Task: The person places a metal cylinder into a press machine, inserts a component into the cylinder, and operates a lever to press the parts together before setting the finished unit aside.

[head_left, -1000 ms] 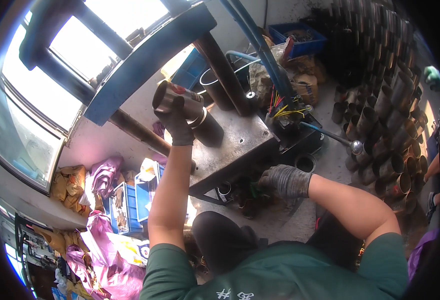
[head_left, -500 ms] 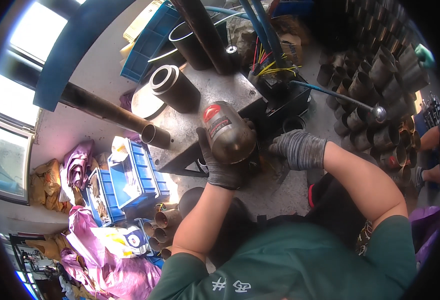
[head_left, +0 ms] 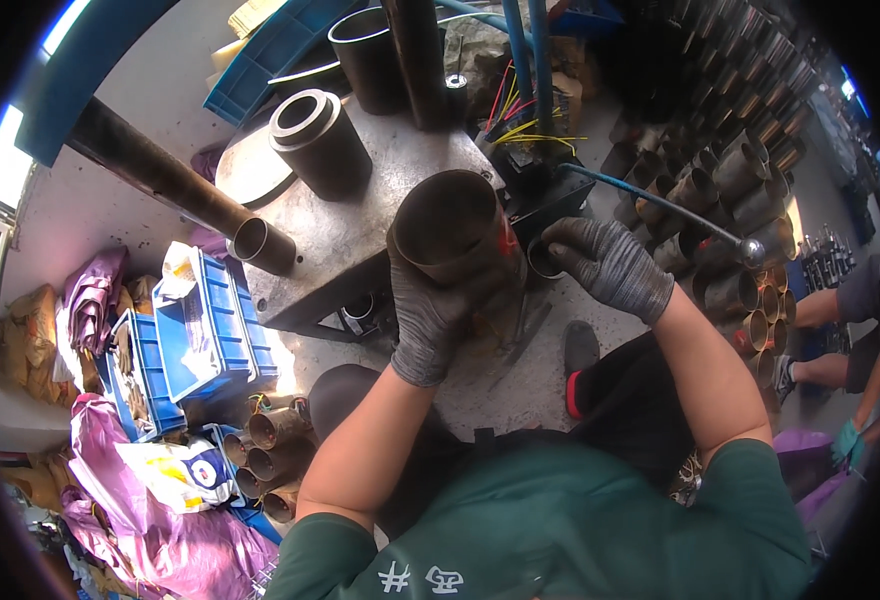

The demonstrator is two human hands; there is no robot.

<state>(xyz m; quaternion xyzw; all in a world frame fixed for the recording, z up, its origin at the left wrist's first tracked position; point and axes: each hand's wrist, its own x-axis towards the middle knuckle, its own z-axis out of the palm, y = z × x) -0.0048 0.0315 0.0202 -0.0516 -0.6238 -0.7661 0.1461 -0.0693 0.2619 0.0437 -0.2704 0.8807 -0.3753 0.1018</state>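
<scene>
A metal cylinder (head_left: 447, 215) with one open end is gripped low in my gloved left hand (head_left: 427, 318). Its dark mouth tilts up toward me, and a red mark shows on its right side. Most of the left fingers are hidden behind the cylinder. Just right of it, my gloved right hand (head_left: 610, 265) has its fingers curled at the rim of a small dark ring (head_left: 534, 262). The fingers cover part of this ring.
A thick stepped metal sleeve (head_left: 328, 150) stands on the steel table (head_left: 260, 205). A blue lever with a ball end (head_left: 750, 250) juts rightward past my right hand. Many metal cylinders (head_left: 735, 290) are stacked at right, near another person's legs (head_left: 822, 372). Blue crates (head_left: 205, 330) sit at left.
My left hand has turned the cylinder from its rounded closed end facing me to its open end upward. My right hand has risen to the dark ring. The view has shifted.
</scene>
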